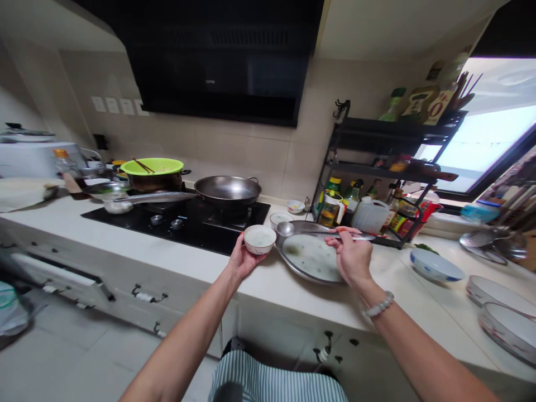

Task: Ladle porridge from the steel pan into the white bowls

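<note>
My left hand (247, 260) holds a small white bowl (259, 240) with pale, cloudy liquid in it, at the left side of a wide metal basin (304, 274). Closed round the handle of a ladle (285, 229), my right hand (352, 254) is over the basin's right side. The ladle's round head is beside the small bowl, above the basin's left rim. Milky soup (312, 258) with dark bits and a greenish patch fills the basin. Another small bowl (280, 219) of pale liquid stands just behind.
A wok (227, 191) sits on the black stove (184, 223); left of it is a pot under a lime-green basin (153, 166). A black rack (385, 167) with bottles stands behind right. Several bowls, including a blue-patterned one (435, 265), line the right counter.
</note>
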The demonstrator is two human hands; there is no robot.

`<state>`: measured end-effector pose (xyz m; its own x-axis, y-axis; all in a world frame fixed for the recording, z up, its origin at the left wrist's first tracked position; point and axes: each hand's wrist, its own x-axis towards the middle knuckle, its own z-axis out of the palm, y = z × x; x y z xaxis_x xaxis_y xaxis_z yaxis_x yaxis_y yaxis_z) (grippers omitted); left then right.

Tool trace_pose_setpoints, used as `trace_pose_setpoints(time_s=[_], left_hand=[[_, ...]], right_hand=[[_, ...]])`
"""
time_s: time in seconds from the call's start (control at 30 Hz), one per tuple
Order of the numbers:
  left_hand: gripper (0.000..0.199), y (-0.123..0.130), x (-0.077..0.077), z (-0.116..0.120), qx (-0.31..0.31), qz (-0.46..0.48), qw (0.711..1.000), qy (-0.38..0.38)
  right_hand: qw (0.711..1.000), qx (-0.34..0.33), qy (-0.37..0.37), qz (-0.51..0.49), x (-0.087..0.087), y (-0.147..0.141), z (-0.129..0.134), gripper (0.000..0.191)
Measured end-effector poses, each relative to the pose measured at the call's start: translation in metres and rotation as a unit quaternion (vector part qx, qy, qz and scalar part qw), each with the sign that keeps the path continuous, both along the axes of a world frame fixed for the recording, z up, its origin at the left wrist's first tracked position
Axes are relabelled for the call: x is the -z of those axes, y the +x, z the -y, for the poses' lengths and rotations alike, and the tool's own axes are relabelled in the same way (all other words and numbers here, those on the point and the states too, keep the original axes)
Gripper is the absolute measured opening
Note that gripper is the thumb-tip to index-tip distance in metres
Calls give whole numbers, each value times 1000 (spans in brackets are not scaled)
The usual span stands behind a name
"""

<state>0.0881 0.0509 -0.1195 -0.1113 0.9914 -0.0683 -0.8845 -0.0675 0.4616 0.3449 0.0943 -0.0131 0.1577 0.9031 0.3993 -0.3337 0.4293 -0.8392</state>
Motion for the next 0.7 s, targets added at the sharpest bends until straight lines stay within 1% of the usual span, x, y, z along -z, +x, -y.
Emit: trace_pose_setpoints(time_s=[0.07,0.2,0.27,0.33,0.43,0.53,0.7], left_hand=[[60,0,1,0,1,1,1000,2],[61,-1,2,-1,1,-2,1000,3],[60,-1,3,-1,-1,-5,1000,3],[59,-1,2,0,-1,-7,1000,5],[58,-1,1,1,-3,-9,1000,3],[57,0,0,1,-9,-12,1000,-4],[59,-1,0,1,-5,-9,1000,-4]], right_hand=[[999,20,8,25,3,17,1,28],[988,48,31,147,11,47,14,32],[979,54,45,194,16,56,21,34],[973,55,55,217,21,60,26,34],[972,39,42,226,29,62,32,36],[977,31,16,211,33,63,33,39],[987,58,-18,151,32,68,26,41]])
